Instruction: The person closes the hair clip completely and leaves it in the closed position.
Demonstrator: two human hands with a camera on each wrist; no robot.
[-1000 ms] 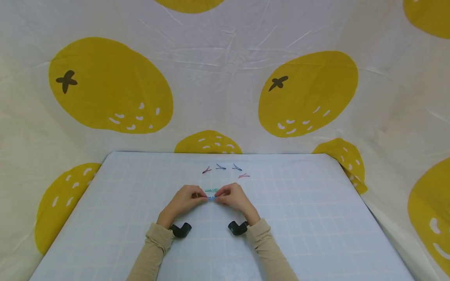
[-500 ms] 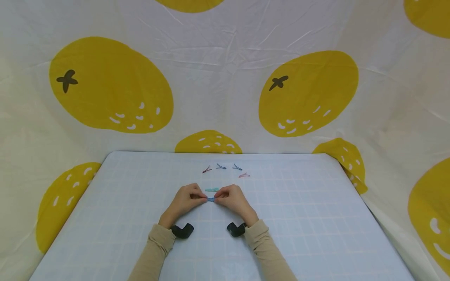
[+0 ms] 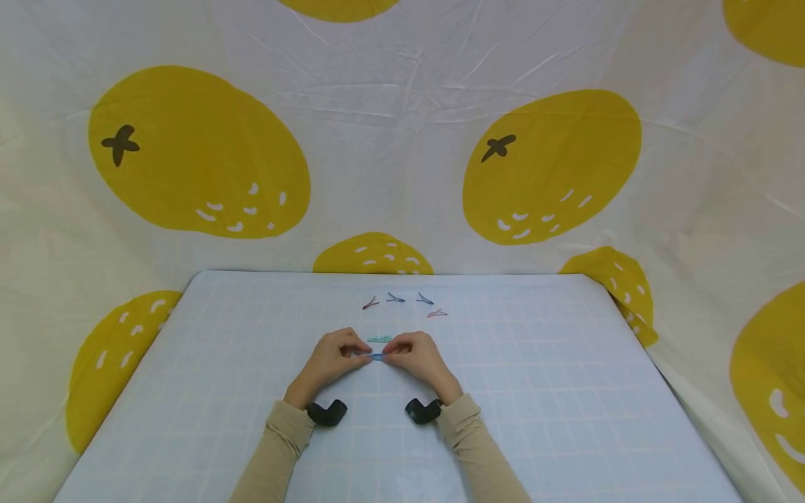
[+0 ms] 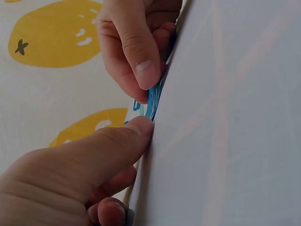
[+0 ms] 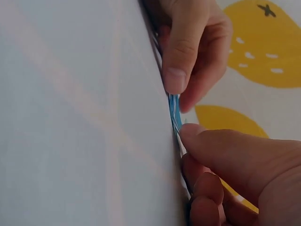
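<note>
Between my two hands is a blue snap hair clip (image 3: 377,357), held low at the table's middle. My left hand (image 3: 333,355) pinches one end between thumb and fingers. The other end is pinched by my right hand (image 3: 420,356). Fingertips hide both ends; the left wrist view shows the bare middle of the clip (image 4: 153,102), and the right wrist view shows the clip's thin layered edge (image 5: 174,112). Just beyond the hands lies a teal hair clip (image 3: 379,339), its right end close to my right fingers.
Farther back lie a dark red clip (image 3: 371,302), two dark blue clips, left (image 3: 395,298) and right (image 3: 424,299), and a pink clip (image 3: 437,314), all splayed apart. The pale checked tabletop (image 3: 553,391) meets a fruit-patterned cloth (image 3: 390,175) behind.
Both hands keep their pinch on the blue hair clip and have shifted only slightly. The clip appears turned a little between the fingers. The other clips have stayed put.
</note>
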